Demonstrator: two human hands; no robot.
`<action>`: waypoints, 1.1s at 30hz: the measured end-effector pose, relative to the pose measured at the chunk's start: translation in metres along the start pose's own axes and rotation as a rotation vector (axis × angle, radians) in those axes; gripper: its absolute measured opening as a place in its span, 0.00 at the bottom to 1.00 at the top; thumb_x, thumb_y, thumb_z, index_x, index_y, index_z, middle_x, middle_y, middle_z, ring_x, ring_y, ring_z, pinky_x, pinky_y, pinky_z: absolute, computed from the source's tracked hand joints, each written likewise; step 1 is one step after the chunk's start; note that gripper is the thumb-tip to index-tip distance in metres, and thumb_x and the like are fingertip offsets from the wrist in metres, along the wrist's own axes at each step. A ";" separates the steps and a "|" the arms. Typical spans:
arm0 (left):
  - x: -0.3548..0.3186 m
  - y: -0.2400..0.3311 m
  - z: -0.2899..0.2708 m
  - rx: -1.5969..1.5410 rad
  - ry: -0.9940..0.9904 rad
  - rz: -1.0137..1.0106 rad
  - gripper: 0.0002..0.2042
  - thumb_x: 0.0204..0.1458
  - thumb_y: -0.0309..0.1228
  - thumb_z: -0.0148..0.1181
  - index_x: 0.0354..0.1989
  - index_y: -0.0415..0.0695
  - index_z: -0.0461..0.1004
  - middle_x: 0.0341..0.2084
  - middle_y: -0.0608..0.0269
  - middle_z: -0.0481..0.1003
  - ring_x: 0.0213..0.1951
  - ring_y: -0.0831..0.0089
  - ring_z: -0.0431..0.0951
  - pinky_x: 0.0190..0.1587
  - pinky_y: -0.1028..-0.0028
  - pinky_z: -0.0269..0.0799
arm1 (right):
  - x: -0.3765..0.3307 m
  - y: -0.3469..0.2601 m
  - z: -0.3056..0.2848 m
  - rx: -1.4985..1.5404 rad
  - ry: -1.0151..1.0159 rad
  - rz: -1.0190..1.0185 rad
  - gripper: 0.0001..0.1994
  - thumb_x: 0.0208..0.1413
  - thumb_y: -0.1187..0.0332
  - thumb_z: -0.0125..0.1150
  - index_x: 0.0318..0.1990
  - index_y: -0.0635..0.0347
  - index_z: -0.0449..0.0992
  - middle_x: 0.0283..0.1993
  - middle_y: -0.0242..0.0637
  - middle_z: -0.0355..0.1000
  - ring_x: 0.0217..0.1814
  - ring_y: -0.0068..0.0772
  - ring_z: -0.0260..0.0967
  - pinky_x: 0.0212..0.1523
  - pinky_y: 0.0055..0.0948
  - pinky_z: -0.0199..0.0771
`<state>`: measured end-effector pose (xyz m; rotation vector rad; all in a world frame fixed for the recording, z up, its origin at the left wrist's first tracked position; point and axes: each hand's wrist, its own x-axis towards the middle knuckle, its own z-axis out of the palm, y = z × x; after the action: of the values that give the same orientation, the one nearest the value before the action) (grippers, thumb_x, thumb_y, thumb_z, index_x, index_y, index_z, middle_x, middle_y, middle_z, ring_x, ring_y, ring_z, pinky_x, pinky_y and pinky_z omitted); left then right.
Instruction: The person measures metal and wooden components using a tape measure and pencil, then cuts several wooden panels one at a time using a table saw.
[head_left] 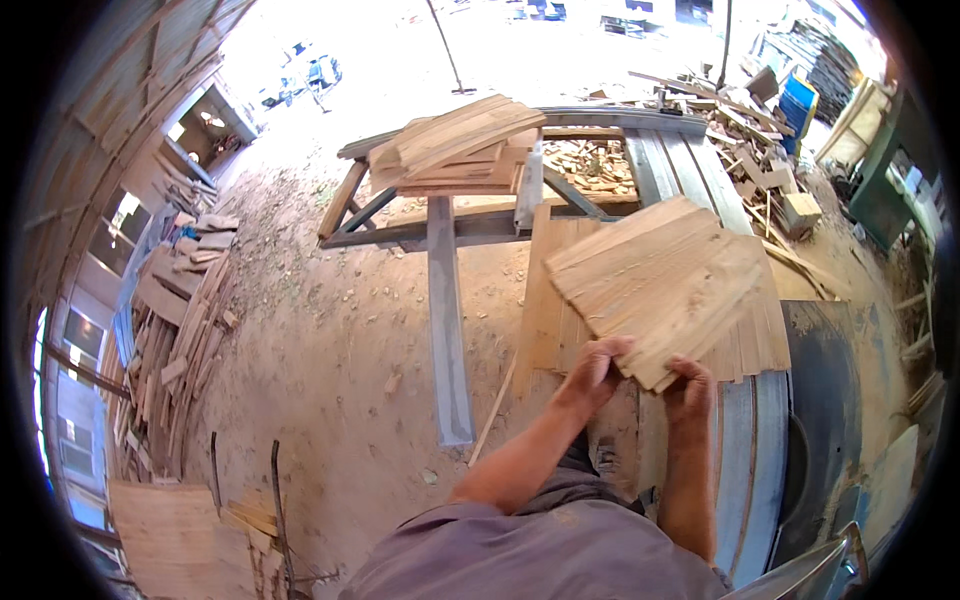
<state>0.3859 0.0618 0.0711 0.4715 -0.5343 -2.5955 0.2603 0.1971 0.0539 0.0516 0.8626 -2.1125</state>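
A pale wooden panel (655,280) of several boards side by side is tilted in front of me, its near end uneven. My left hand (598,368) is closed on its near left corner, and my right hand (690,388) grips the near edge a little farther right. Beneath the panel, more wooden boards (752,345) lie side by side across a bench of metal rails (738,450); the panel hides part of them. Whether the panel touches those boards I cannot tell.
A stack of wooden panels (455,150) rests on a metal frame (385,232) ahead. A long metal bar (449,330) runs from it toward me. Scrap wood (765,165) is heaped at the far right. Loose planks (170,350) lie along the left wall.
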 end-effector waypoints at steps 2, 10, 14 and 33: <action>-0.039 0.022 -0.010 -0.040 0.076 0.089 0.18 0.54 0.21 0.58 0.53 0.29 0.70 0.44 0.54 0.78 0.46 0.64 0.80 0.53 0.65 0.78 | -0.014 0.032 0.019 -0.030 -0.022 0.058 0.20 0.49 0.82 0.59 0.52 0.72 0.72 0.45 0.44 0.78 0.46 0.43 0.79 0.51 0.39 0.80; -0.135 0.075 -0.106 -0.161 0.247 0.381 0.32 0.47 0.16 0.56 0.67 0.32 0.61 0.60 0.44 0.71 0.61 0.47 0.73 0.66 0.51 0.69 | -0.043 0.130 0.095 -0.354 -0.137 0.336 0.17 0.50 0.79 0.65 0.49 0.72 0.75 0.41 0.43 0.78 0.38 0.39 0.78 0.43 0.34 0.80; -0.166 0.101 -0.134 -0.228 0.263 0.400 0.34 0.46 0.14 0.56 0.68 0.36 0.62 0.60 0.47 0.71 0.61 0.47 0.72 0.65 0.50 0.69 | -0.044 0.167 0.115 -0.409 -0.207 0.429 0.18 0.48 0.80 0.65 0.49 0.73 0.74 0.41 0.41 0.77 0.42 0.38 0.77 0.49 0.36 0.78; 0.128 0.358 -0.058 -0.085 0.056 0.542 0.15 0.64 0.26 0.53 0.58 0.41 0.67 0.54 0.52 0.75 0.56 0.57 0.76 0.57 0.58 0.75 | 0.054 0.128 0.163 -0.392 -0.117 0.130 0.22 0.60 0.77 0.56 0.62 0.74 0.67 0.51 0.53 0.77 0.51 0.44 0.78 0.53 0.40 0.79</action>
<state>0.4280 -0.3126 0.1484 0.3157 -0.4549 -2.0704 0.3571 0.0097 0.0891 -0.2130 1.1532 -1.7759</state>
